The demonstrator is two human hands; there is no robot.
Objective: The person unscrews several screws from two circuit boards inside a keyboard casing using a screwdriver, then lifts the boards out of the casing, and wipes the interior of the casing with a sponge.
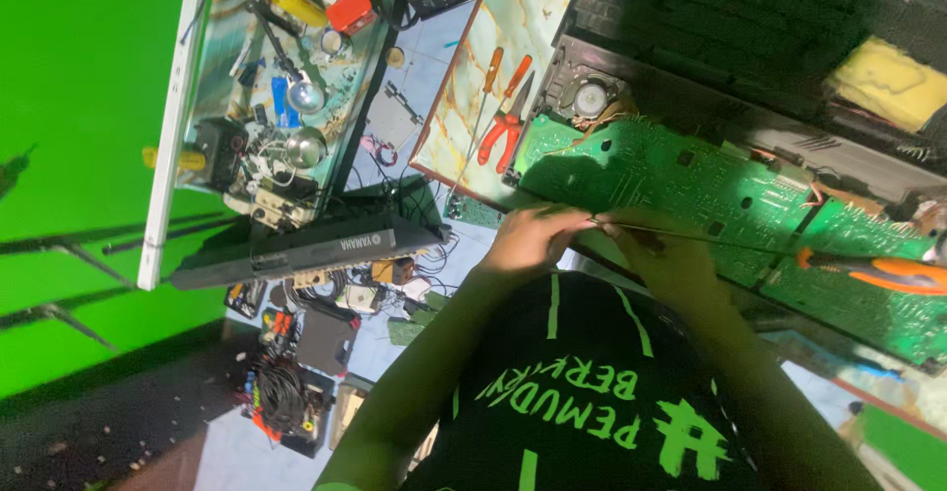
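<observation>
L hand [528, 239] + R hand [659, 254] pinch screwdriver [750, 246] | shaft horiz, tip left

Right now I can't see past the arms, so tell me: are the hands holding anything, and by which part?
Both hands pinch the tip end of a long thin metal shaft over the green circuit board. Its orange handle lies free.

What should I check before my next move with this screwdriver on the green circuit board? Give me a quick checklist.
1. Left hand pinching the screwdriver shaft near the tip: ok.
2. Right hand on the shaft: ok.
3. Tip seated on a screw: cannot tell, fingers hide it.
4. Green circuit board lying flat on the opened keyboard: ok.
5. Orange handle supported: not ok, no hand is on it.
6. Red pliers and spare screwdrivers lying on the table: ok.
</observation>
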